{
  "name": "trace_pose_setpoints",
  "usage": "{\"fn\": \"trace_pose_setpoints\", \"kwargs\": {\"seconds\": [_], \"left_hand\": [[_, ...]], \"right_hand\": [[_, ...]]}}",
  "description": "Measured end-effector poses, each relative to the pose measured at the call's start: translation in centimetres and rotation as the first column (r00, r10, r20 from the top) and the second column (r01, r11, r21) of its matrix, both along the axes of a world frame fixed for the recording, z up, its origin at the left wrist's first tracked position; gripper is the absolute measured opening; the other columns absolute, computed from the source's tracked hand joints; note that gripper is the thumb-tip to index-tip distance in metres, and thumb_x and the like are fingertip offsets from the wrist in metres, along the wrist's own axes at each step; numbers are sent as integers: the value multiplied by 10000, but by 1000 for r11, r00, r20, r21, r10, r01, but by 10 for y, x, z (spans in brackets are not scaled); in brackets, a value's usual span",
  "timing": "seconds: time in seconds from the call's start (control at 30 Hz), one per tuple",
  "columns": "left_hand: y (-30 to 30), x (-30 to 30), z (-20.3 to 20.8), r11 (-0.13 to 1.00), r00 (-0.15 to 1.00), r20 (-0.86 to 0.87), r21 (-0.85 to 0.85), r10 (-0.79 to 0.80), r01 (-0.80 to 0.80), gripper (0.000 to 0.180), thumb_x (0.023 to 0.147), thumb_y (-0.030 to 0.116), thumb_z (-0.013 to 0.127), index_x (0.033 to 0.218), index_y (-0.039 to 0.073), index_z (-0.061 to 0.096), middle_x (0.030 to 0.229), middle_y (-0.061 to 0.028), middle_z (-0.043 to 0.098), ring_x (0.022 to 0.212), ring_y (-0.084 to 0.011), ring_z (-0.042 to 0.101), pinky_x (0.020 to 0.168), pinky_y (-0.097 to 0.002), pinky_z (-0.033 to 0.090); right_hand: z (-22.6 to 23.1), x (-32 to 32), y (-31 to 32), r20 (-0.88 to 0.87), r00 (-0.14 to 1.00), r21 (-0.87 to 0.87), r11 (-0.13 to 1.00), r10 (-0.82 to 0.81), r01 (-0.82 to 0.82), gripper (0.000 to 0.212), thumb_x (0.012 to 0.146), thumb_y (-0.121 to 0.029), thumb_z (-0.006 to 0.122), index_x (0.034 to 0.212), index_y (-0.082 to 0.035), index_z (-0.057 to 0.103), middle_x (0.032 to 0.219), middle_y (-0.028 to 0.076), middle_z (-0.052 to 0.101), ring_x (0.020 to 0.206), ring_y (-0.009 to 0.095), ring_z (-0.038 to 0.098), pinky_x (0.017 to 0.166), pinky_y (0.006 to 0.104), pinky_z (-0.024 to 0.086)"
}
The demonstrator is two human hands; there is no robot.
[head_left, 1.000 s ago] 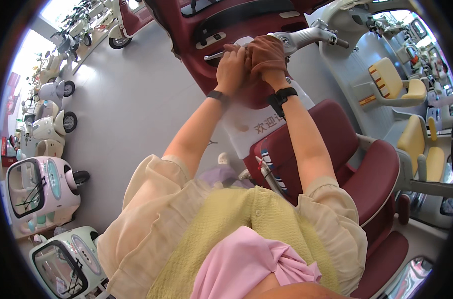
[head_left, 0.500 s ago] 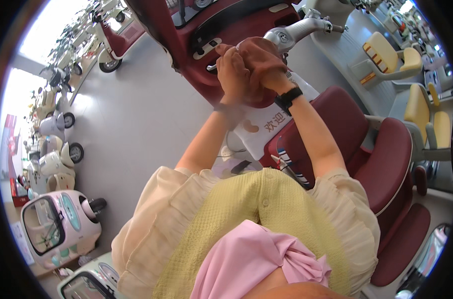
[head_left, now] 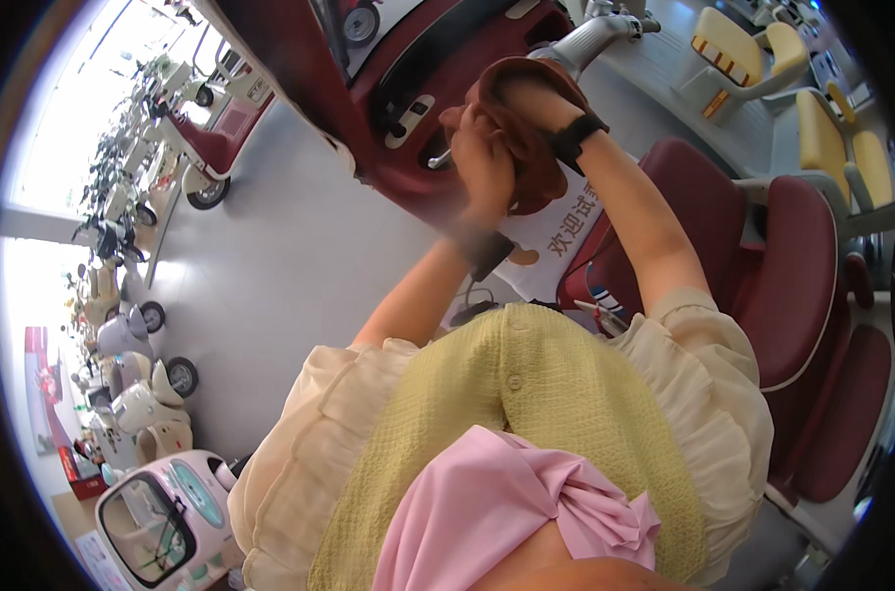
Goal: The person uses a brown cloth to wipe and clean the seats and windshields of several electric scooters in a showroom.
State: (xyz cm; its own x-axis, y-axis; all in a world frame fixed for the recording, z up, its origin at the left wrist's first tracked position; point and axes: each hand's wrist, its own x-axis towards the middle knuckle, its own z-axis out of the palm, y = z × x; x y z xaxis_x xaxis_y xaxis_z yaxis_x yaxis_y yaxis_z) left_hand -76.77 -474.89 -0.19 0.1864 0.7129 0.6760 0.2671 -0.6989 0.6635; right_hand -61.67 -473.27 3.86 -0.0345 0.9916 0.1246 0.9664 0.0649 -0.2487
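Hands together: left hand [head_left: 484,160], right hand [head_left: 534,102] clamped on bunched brown cloth [head_left: 528,148].

Bright, glare upper left, fisheye-curved edges

Brown cloth [head_left: 538,163] now wider around the right hand [head_left: 538,101]

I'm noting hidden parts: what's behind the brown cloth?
Past the brown cloth, a silver handlebar shows at upper right, with a red panel beyond. The cloth, with the left hand and right hand against it, covers whatever is directly behind.
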Motion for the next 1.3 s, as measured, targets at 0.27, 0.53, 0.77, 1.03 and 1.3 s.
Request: {"fn": "trace_pose_setpoints", "kwargs": {"seconds": [0.27, 0.53, 0.77, 1.03, 1.3], "left_hand": [[-10, -9, -11, 999, 989, 136, 17, -51, 49, 328, 842, 96, 464, 1157, 19, 511, 1055, -184, 515, 970, -346, 493, 871, -405, 393], [-24, 4, 8, 826, 642, 568, 128, -515, 549, 323, 835, 104, 525, 1148, 22, 517, 1150, -179, 508, 976, -322, 504, 836, -371, 408], [-19, -21, 56, 996, 901, 429, 88, -59, 24, 348, 879, 213, 501, 1153, 2, 535, 988, -94, 598, 906, -175, 569, 819, -265, 417], [-15, 43, 87, 973, 933, 280, 114, -225, 200, 212, 839, 103, 518, 1007, -14, 572, 1056, -107, 561, 941, -209, 564, 833, -293, 423], [-8, 93, 36, 978, 917, -375, 199, 139, -67, 539, 818, 142, 501, 1326, 15, 373, 1169, -201, 549, 1019, -349, 552, 860, -411, 449]], "right_hand": [[-82, 12, -14, -112, 975, 427, 895, 192, -127, 311, 879, -188, 505, 1167, -72, 499, 1177, 82, 529, 1121, 162, 493, 961, 268, 368], [-22, -34, -86, -267, 913, 764, 646, 308, 6, 300, 762, -96, 633, 1038, -35, 535, 1035, 106, 539, 989, 234, 544, 844, 306, 458], [-65, 14, -80, -390, 907, 662, 733, 161, 155, 273, 769, -94, 621, 1023, -32, 539, 1019, 120, 539, 986, 251, 539, 826, 311, 453], [-39, 30, -27, -366, 913, 609, 788, 180, 89, 273, 781, -96, 604, 1039, -34, 539, 1035, 126, 537, 1003, 255, 529, 835, 310, 447], [-45, 54, -22, -395, 898, 589, 803, 193, 87, 275, 792, -97, 586, 1056, -36, 538, 1051, 132, 534, 1020, 258, 520, 844, 309, 441]]}}
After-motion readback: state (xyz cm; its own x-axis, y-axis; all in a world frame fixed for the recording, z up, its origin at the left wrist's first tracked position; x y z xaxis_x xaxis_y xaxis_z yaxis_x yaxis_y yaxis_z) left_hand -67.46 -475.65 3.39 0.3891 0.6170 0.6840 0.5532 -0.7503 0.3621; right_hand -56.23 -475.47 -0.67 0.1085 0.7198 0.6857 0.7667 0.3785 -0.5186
